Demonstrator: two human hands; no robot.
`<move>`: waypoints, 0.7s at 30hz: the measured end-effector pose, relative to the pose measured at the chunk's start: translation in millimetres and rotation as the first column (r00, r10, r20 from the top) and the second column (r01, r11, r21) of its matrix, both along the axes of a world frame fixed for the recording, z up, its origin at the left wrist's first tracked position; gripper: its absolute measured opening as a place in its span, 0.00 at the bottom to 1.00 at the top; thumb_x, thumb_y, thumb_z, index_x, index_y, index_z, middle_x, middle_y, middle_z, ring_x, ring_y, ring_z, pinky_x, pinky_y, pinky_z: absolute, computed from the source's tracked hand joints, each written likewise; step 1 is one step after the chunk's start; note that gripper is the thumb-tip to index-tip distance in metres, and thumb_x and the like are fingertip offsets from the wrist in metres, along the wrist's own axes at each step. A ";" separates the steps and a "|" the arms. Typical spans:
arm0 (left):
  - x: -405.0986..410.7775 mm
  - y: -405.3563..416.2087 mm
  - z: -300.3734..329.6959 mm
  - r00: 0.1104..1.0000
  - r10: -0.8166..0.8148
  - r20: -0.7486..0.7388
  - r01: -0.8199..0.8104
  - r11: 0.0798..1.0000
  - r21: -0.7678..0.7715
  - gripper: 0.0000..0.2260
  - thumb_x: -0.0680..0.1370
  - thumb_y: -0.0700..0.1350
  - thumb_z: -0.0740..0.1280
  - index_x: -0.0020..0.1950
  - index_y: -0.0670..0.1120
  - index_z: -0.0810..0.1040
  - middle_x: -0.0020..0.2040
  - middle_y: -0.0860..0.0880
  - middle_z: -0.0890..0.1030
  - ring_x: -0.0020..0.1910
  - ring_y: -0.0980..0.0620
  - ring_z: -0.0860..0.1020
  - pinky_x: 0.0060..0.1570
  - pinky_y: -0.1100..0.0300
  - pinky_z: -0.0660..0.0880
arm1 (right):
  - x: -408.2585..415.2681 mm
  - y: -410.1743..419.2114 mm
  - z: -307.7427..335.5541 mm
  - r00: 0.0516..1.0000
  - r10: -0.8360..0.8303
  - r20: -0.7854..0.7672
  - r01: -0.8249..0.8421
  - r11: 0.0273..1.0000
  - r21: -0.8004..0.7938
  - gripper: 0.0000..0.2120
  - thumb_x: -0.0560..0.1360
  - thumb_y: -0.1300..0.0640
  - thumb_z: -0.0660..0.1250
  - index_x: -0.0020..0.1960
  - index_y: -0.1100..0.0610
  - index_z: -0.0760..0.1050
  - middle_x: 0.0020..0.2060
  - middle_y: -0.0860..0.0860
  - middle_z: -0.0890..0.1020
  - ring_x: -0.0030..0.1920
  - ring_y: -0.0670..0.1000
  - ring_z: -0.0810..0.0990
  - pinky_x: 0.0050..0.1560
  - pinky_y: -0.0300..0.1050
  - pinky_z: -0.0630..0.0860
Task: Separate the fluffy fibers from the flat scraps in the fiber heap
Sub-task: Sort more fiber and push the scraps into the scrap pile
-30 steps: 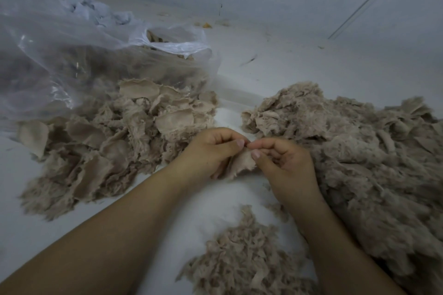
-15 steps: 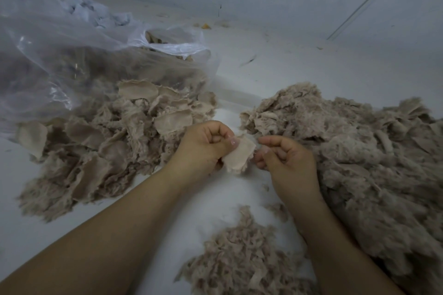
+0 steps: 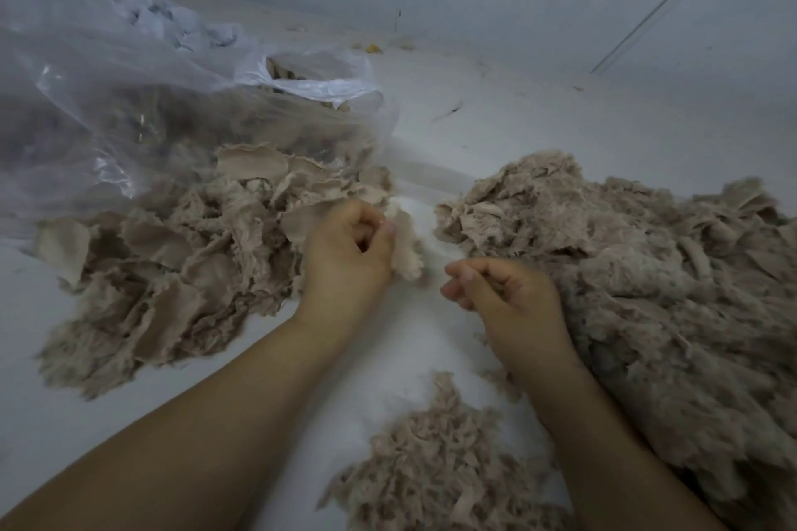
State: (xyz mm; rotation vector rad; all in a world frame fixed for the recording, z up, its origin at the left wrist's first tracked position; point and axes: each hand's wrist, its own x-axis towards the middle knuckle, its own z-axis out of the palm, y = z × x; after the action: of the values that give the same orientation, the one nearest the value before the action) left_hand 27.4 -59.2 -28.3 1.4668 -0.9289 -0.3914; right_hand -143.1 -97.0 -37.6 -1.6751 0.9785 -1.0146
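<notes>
Your hands have drawn apart since a moment ago. Your left hand [image 3: 347, 248] now pinches the flat scrap [image 3: 405, 244] alone, beside the scrap pile [image 3: 172, 267]. Your right hand [image 3: 502, 293], fingers curled on nothing visible, sits against the fiber heap [image 3: 647, 272].

The flat scrap [image 3: 405, 244] pinched in my left hand [image 3: 347, 257] looks like thin, matt beige sheet, smooth on its face and ragged at the edge. The heap of flat scraps [image 3: 181, 254] has the same dull, papery skin with torn, fuzzy borders. My fiber heap [image 3: 638, 272] is woolly, rough and lustreless, as is the small fluffy pile [image 3: 435, 470]. The plastic bag [image 3: 129, 99] is clear, crinkled, glossy film. The surface [image 3: 496, 134] is pale, smooth and matt.
</notes>
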 end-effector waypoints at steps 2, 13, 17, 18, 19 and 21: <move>9.5 3.5 3.3 0.897 0.184 0.401 -0.215 0.976 0.033 0.07 0.74 0.39 0.70 0.37 0.48 0.76 0.27 0.54 0.73 0.28 0.53 0.73 0.28 0.60 0.70 | -0.8 -0.3 1.2 0.994 0.034 0.100 -0.041 0.997 0.073 0.13 0.80 0.67 0.61 0.48 0.54 0.81 0.38 0.51 0.86 0.37 0.49 0.82 0.38 0.37 0.78; -29.5 12.5 4.7 0.724 -0.358 0.590 0.339 0.929 0.147 0.20 0.66 0.34 0.66 0.54 0.50 0.81 0.47 0.57 0.82 0.39 0.59 0.78 0.36 0.62 0.75 | 0.8 1.9 5.6 0.949 0.150 0.277 -0.174 0.983 0.065 0.17 0.79 0.74 0.53 0.42 0.60 0.75 0.28 0.50 0.76 0.25 0.46 0.68 0.26 0.36 0.67; -34.5 4.6 -2.3 0.763 -0.613 0.205 0.555 0.784 0.278 0.20 0.67 0.29 0.67 0.50 0.52 0.78 0.42 0.56 0.81 0.31 0.55 0.77 0.34 0.54 0.77 | 2.5 3.1 5.6 0.923 0.195 0.331 -0.231 0.970 0.074 0.16 0.79 0.76 0.51 0.42 0.62 0.72 0.27 0.49 0.76 0.23 0.44 0.66 0.25 0.34 0.65; -34.1 2.5 -3.8 0.768 -0.608 0.203 0.548 0.787 0.285 0.19 0.68 0.29 0.68 0.49 0.51 0.78 0.43 0.54 0.82 0.34 0.52 0.79 0.36 0.51 0.78 | 2.4 3.2 5.3 0.919 0.202 0.339 -0.240 0.968 0.075 0.16 0.79 0.75 0.51 0.42 0.62 0.72 0.27 0.49 0.75 0.24 0.44 0.66 0.25 0.34 0.65; -34.0 1.4 -4.4 0.767 -0.601 0.225 0.533 0.792 0.298 0.16 0.68 0.29 0.68 0.46 0.49 0.79 0.42 0.53 0.82 0.37 0.50 0.80 0.39 0.48 0.79 | 2.2 3.2 4.9 0.915 0.206 0.348 -0.246 0.966 0.076 0.15 0.79 0.75 0.51 0.42 0.61 0.72 0.27 0.49 0.75 0.24 0.45 0.66 0.25 0.34 0.65; -34.3 0.2 -5.9 0.764 -0.594 0.253 0.512 0.796 0.322 0.11 0.69 0.29 0.67 0.42 0.44 0.79 0.38 0.51 0.83 0.36 0.53 0.81 0.39 0.50 0.79 | 1.8 3.1 3.8 0.908 0.207 0.364 -0.250 0.965 0.076 0.15 0.78 0.74 0.52 0.42 0.60 0.72 0.27 0.49 0.75 0.24 0.45 0.65 0.25 0.35 0.64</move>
State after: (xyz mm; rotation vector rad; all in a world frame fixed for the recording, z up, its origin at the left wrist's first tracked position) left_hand -6.9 -59.0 -34.2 1.4737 -1.6691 -0.7190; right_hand -141.4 -93.9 -33.7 -1.4052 0.5784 -1.0302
